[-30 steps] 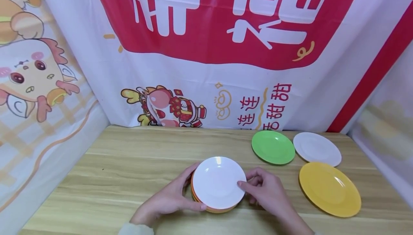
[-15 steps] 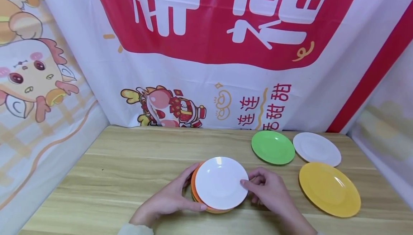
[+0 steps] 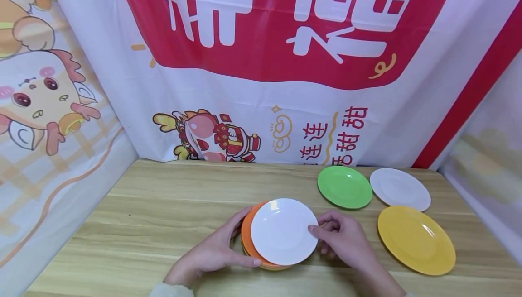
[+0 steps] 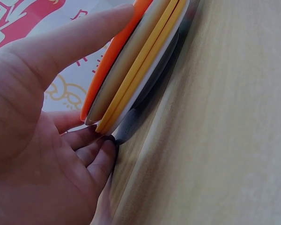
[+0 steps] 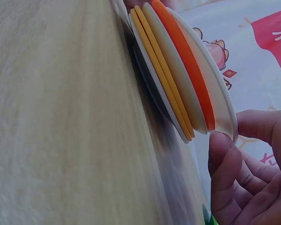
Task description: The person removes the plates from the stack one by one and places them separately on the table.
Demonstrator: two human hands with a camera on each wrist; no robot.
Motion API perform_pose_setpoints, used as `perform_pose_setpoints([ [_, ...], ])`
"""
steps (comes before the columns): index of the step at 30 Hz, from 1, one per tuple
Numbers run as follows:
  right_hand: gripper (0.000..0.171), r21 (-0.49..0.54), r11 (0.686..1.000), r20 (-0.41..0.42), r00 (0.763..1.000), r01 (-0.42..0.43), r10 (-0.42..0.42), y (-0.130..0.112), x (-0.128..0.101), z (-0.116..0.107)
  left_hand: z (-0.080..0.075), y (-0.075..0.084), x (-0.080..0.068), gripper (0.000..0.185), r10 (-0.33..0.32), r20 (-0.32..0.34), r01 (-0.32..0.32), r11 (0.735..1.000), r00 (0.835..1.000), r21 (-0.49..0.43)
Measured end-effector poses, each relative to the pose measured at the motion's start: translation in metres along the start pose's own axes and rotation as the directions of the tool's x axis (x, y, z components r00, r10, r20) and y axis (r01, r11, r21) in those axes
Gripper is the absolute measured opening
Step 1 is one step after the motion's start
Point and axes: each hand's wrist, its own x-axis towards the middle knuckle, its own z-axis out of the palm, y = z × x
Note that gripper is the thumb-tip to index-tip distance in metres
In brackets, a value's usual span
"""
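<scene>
In the head view a small white plate point(image 3: 281, 231) lies shifted to the right on top of a stack, leaving a crescent of the orange plate point(image 3: 247, 238) bare on the left. My right hand point(image 3: 345, 239) pinches the white plate's right rim, thumb on top and fingers beneath. Around the stack's left side curls my left hand point(image 3: 218, 248), its thumb along the front edge. Below the orange plate, the right wrist view shows a pale plate point(image 5: 178, 70), yellow plates point(image 5: 161, 70) and a white bottom plate point(image 5: 152, 77). There the top plate's point(image 5: 220, 79) right edge is raised off the orange one.
To the right on the wooden table point(image 3: 171, 188) lie a green plate point(image 3: 345, 187), another white plate point(image 3: 400, 189) and a larger yellow plate point(image 3: 416, 240), close together. A printed cloth point(image 3: 265, 120) hangs behind the table's back edge, with more cloth at both sides.
My right hand has drawn the top white plate a little to the right, baring more of the orange plate. The left hand and the stack have stayed in place.
</scene>
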Motion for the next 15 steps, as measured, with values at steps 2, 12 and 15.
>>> perform_pose_setpoints([
  [2, 0.033, -0.003, 1.0, 0.0, 1.0, -0.006, 0.006, 0.0, 0.001, -0.002, 0.0, 0.0, 0.0, 0.118, 0.001, 0.0, -0.001, 1.0, 1.0, 0.004],
  [12, 0.038, 0.008, 0.999, 0.006, 0.999, -0.05, 0.05, -0.001, 0.002, -0.011, 0.0, 0.001, 0.001, 0.117, -0.016, -0.003, 0.016, 1.0, 1.0, 0.005],
  [15, 0.037, 0.013, 0.997, 0.0, 0.998, -0.07, 0.07, -0.002, 0.003, -0.013, 0.0, 0.001, 0.001, 0.117, -0.019, -0.002, 0.019, 1.0, 1.0, -0.006],
])
